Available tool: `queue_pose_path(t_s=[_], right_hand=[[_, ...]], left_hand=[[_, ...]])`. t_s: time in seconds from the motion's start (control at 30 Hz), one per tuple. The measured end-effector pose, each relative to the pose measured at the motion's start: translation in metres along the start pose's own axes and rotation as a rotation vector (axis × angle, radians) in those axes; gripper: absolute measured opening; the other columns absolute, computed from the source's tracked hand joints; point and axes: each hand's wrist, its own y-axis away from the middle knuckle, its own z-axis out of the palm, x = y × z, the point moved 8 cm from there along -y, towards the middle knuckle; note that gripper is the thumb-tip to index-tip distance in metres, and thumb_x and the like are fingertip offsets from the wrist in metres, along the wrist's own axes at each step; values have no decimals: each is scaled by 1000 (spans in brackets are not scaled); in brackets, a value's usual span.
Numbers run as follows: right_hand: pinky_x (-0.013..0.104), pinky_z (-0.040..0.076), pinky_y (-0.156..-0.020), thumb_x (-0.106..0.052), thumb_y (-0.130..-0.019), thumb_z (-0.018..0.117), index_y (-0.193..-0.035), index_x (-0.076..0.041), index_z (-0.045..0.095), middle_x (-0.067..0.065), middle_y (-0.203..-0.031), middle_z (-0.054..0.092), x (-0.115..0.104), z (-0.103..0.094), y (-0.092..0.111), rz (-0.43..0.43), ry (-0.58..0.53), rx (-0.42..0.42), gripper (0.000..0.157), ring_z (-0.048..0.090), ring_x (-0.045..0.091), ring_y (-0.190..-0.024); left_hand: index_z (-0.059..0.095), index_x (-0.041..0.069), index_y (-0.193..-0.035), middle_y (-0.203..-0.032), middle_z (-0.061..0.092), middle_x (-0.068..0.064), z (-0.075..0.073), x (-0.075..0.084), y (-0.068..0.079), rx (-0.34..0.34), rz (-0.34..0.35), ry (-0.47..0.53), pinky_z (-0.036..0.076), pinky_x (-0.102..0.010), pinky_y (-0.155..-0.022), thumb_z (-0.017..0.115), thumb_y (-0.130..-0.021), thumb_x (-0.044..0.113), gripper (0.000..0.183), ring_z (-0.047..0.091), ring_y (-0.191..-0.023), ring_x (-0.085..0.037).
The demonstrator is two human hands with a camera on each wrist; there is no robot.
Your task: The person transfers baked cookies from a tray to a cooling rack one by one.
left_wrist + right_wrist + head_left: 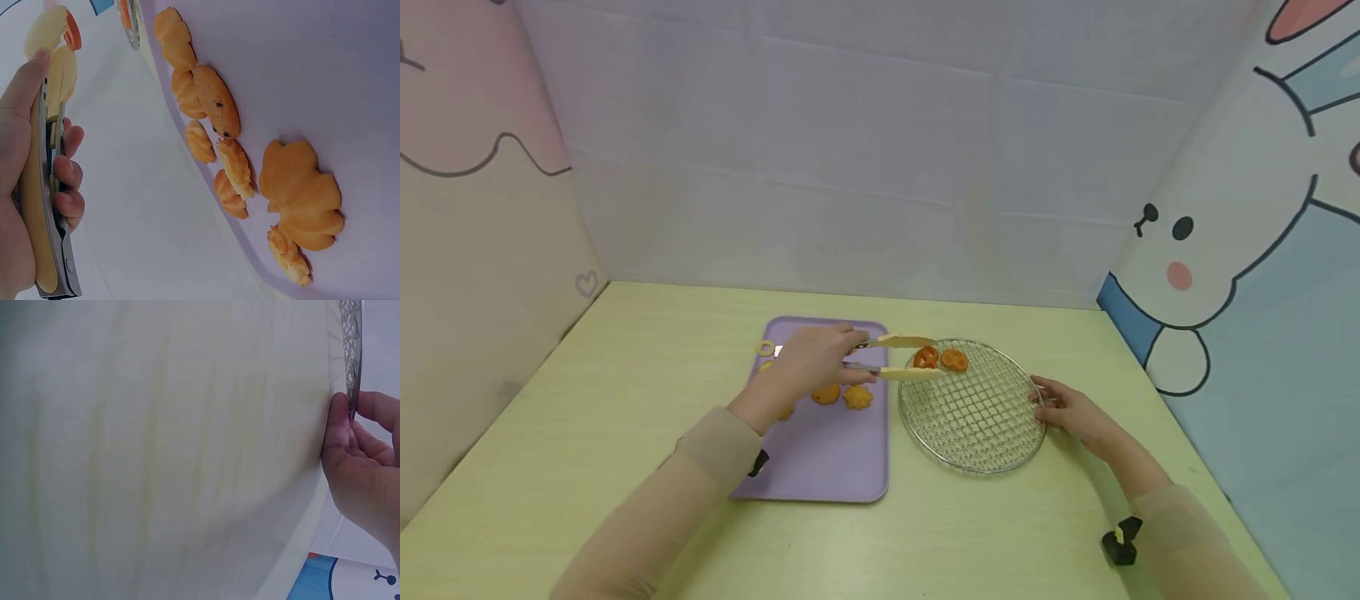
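Note:
My left hand (820, 358) grips a pair of tongs (49, 206) with metal arms and cream tips, reaching over the lilac tray (827, 467). The tips spread at the left rim of a round wire rack (985, 417). Between them sits a reddish-brown pretzel-shaped cookie (926, 358); a second such cookie (954, 360) lies just right of it on the mesh. My right hand (1067, 410) pinches the rack's right rim between thumb and fingers. In the right wrist view, the thumb and fingers of that hand (362, 440) meet round the rack's edge (355, 375).
Golden cookies, among them a flower-shaped one (857, 397) and an oval one with dark specks (215, 103), lie on the tray, along with a pale ring (765, 348). Tray and rack stand side by side on a pale yellow table (647, 400). Walls rise at the back and sides.

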Motion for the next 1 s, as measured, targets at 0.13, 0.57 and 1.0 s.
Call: queue_pose_path(t_s=[0.13, 0.57, 1.0], right_hand=[[17, 45, -77, -3, -93, 54, -146, 5, 22, 27, -130, 39, 1, -1, 0, -1, 2, 1, 63, 45, 16, -100], [17, 45, -76, -4, -93, 54, -147, 5, 21, 27, -129, 40, 4, -1, -2, 6, -10, -3, 64, 45, 15, -99], [17, 45, -77, -4, -93, 54, -147, 4, 22, 28, -130, 40, 4, -1, -2, -8, 3, -5, 63, 46, 16, -101]], left_hand=[[65, 14, -116, -96, 64, 2, 5, 7, -5, 4, 20, -16, 46, -26, -52, 69, -74, 60, 62, 59, -67, -10], [62, 16, -118, -96, 63, 3, 29, 9, -16, -53, -22, -45, 41, -27, -43, 66, -77, 61, 61, 57, -62, -14], [58, 14, -123, -96, 60, 0, 41, 11, -23, -146, -34, -42, 42, -24, -48, 63, -80, 59, 63, 52, -63, -13]])
